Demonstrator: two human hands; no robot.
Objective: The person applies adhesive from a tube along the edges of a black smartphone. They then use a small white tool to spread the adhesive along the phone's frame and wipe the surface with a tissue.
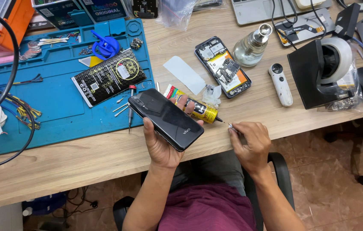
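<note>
My left hand holds a black phone with its glossy back up, and its fingers also press a yellow glue tube against the phone. The tube's thin metal nozzle points right. My right hand is pinched on a tiny piece, likely the tube's cap, just right of the nozzle tip at the wooden desk's front edge.
An opened phone body lies behind, next to a glass bottle and a white strip. A blue work mat carries a black battery, a screwdriver and wires. A tape dispenser and white loupe stand right.
</note>
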